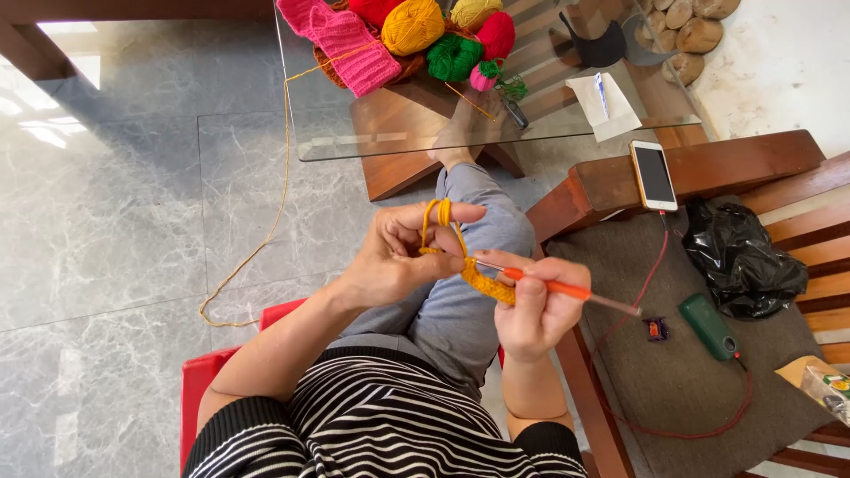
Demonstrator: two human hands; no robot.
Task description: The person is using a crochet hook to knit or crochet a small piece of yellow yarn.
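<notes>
The person sat with one leg stretched out toward the glass surface (354,146), crocheting. The left hand (398,257) was curled, with mustard yarn (282,190) looped twice over its raised forefinger and the near end of the strip (485,281) pinched between thumb and finger. The right hand (536,305) was closed around an orange-handled hook (553,287), its metal tip pushed into the strip just beside the left hand's fingers.

By the look of it the work was at an early stage: only a short, narrow band of stitches hung between the two hands, and a long run of yarn trailed down across the floor (115,221) and up to the surface, so plenty was left to work in.

On the surface stood a basket (409,65), mostly hidden, heaped with balls of yellow, red, green and pink yarn, and a pink knitted piece (350,44) lay against it. A phone (654,175) rested on the wooden armrest, and a crumpled black bag (739,257) lay on the seat cushion; I couldn't tell what it held.
</notes>
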